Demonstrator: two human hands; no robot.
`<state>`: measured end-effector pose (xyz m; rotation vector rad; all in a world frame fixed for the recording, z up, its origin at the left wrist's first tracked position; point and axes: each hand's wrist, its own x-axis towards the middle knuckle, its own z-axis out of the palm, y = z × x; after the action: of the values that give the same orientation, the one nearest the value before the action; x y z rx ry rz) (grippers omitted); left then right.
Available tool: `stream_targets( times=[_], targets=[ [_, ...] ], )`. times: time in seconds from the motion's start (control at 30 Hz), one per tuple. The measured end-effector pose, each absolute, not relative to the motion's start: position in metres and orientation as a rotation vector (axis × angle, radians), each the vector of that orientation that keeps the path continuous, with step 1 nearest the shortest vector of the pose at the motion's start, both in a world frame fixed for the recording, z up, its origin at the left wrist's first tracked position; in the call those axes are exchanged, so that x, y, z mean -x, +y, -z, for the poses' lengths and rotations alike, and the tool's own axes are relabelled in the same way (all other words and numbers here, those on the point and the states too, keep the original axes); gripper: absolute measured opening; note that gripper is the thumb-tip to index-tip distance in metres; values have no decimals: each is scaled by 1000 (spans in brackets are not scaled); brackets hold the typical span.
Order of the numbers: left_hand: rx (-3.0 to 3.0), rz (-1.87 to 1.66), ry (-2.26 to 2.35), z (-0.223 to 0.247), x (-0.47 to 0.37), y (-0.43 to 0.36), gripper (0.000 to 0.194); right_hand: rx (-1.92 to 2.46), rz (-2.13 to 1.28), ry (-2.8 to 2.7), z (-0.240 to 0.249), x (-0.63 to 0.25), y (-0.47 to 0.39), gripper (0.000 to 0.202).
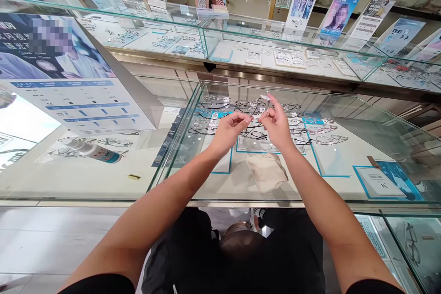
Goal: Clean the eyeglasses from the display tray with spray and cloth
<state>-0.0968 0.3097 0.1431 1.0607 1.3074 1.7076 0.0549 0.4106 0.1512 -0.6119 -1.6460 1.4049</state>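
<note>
Both hands are raised over the glass display case, close together. My left hand [230, 132] pinches one side of a thin pair of glasses [254, 112]. On the other side, my right hand [276, 124] has its fingers closed on the same thin frame, and a small white tag [265, 97] shows by its raised finger. Rows of glasses lie around and beneath the hands, so the outline of the held pair is partly lost. A beige cloth [266, 172] lies crumpled on the glass nearer to me.
At the left stand a large folded sign [79, 73] and, lying on its side, a spray bottle [99, 152]. A card [379, 181] lies at the right. Behind, a second glass case [237, 66] carries upright leaflets. The counter's front edge runs before my lap.
</note>
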Motion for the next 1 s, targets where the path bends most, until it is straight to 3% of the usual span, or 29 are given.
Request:
stream_targets(
  times=[0.43,0.5,0.67,0.83,1.0],
  targets=[
    [-776,-1886,1180,-154,127,312,45,872,-1555,-1356,-143,-61,434,60],
    [-788,-1897,1187,-154,127,312,45,909,-1384,-1424,-143,-62,430,56],
    [-834,-1871,1204,-154,120,310,44,775,-562,-1713,-158,-68,410,43],
    [-973,-1789,1164,-150,110,309,40,495,-601,-2077,-157,-62,397,40],
    [-1007,-1705,1077,-146,108,309,32,420,-748,-2100,-147,-54,396,30]
  ],
)
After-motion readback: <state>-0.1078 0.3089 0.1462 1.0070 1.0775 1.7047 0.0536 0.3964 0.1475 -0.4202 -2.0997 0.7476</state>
